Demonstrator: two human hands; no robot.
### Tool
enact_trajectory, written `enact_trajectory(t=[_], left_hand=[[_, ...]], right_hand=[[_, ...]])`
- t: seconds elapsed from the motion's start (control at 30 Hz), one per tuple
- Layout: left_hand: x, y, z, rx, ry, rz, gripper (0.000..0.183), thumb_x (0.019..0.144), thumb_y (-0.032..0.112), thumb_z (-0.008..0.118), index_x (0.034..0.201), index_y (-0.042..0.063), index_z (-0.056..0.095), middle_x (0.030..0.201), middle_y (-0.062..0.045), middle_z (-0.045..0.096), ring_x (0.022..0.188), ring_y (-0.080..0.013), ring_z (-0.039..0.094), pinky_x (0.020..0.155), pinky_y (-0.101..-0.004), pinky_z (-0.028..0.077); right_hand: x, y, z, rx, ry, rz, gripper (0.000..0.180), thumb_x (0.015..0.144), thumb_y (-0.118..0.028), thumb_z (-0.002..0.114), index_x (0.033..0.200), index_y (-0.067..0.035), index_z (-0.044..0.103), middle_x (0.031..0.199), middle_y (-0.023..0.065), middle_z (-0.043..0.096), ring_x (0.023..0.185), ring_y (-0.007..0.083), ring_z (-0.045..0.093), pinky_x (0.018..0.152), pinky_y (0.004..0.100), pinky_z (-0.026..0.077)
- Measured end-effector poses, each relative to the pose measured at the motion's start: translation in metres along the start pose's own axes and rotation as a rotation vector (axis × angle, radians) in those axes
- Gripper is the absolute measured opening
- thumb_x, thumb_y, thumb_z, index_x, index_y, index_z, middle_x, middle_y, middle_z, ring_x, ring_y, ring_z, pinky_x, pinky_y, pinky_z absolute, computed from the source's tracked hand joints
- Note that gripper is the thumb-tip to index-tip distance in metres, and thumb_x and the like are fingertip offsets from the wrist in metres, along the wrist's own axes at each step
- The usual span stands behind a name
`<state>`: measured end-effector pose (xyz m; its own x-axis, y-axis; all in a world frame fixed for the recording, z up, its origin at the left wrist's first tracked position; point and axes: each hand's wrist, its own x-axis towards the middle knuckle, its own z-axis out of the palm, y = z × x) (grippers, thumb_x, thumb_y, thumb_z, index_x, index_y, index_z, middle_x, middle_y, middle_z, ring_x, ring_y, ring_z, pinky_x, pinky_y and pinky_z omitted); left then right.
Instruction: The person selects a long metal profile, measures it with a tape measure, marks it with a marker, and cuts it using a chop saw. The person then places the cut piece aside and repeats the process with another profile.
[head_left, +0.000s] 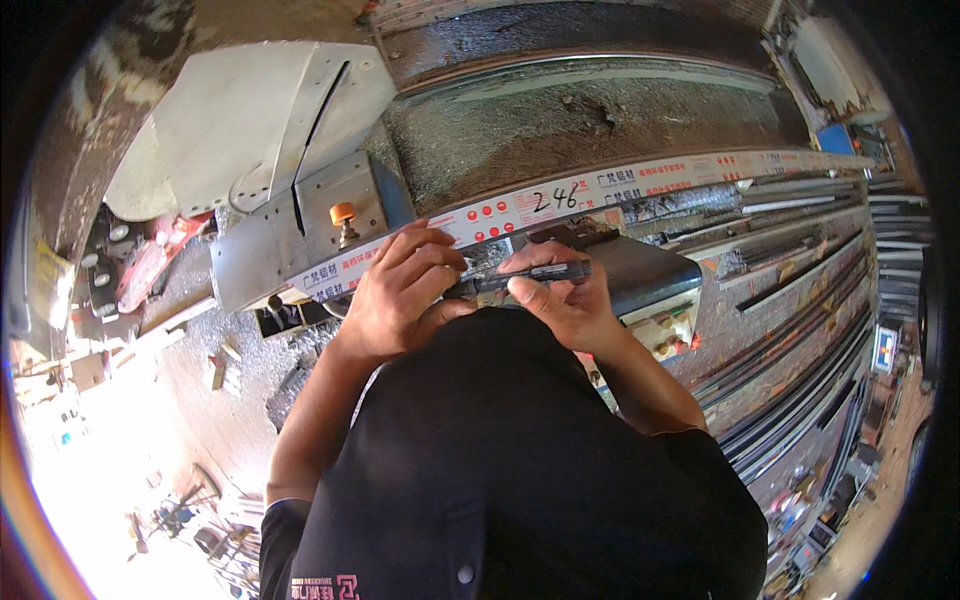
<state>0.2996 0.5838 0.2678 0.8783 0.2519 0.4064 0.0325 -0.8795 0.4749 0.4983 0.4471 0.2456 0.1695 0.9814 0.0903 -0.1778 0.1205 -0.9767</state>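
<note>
A long aluminium profile (637, 181) in printed protective film crosses in front of me, with a handwritten number on it in black. Its left end lies over the metal bed of a saw machine (262, 240). My left hand (409, 289) is at the near edge of the profile, its thumb and fingertips around the left end of a black marker pen (551, 271). My right hand (562, 296) grips the barrel of the same marker. Whether the cap is on the pen is hidden by my left fingers.
An orange-topped clamp (342, 214) stands on the machine bed behind the profile. A control box with knobs (664, 330) is just right of my right hand. Many long profiles (802, 375) lie at the right. Offcuts (217, 371) lie on the floor at left.
</note>
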Motion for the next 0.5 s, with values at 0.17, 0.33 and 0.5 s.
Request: enact_trajectory(t=[0.17, 0.33, 0.5], left_hand=[[-0.003, 0.005, 0.005, -0.240, -0.127, -0.059, 0.032, 0.087, 0.028, 0.071, 0.094, -0.001, 0.060, 0.092, -0.015, 0.063, 0.093, -0.0391, 0.063, 0.094, -0.0486, 0.049], [0.002, 0.015, 0.008, -0.798, -0.500, -0.612, 0.050, 0.101, 0.041, 0.053, 0.116, -0.007, 0.060, 0.099, -0.017, 0.068, 0.090, -0.0255, 0.067, 0.083, -0.0362, 0.051], [0.009, 0.005, 0.020, -0.242, -0.318, -0.286, 0.055, 0.079, 0.023, 0.080, 0.123, -0.004, 0.059, 0.119, -0.021, 0.064, 0.115, -0.0370, 0.059, 0.101, -0.0443, 0.044]], right_hand=[[-0.017, -0.005, 0.009, 0.130, 0.047, 0.139, 0.015, 0.093, -0.008, 0.068, 0.107, -0.002, 0.065, 0.098, 0.0071, 0.068, 0.090, 0.0105, 0.064, 0.077, 0.0252, 0.053], [-0.036, 0.005, -0.004, 0.074, 0.020, 0.046, 0.017, 0.096, -0.012, 0.066, 0.109, -0.001, 0.064, 0.101, 0.0101, 0.068, 0.094, 0.0157, 0.066, 0.083, 0.0329, 0.055], [-0.105, 0.037, -0.067, 0.047, 0.426, 0.165, 0.034, 0.100, -0.032, 0.060, 0.114, -0.002, 0.066, 0.091, 0.0083, 0.070, 0.088, 0.0172, 0.068, 0.076, 0.0323, 0.055]])
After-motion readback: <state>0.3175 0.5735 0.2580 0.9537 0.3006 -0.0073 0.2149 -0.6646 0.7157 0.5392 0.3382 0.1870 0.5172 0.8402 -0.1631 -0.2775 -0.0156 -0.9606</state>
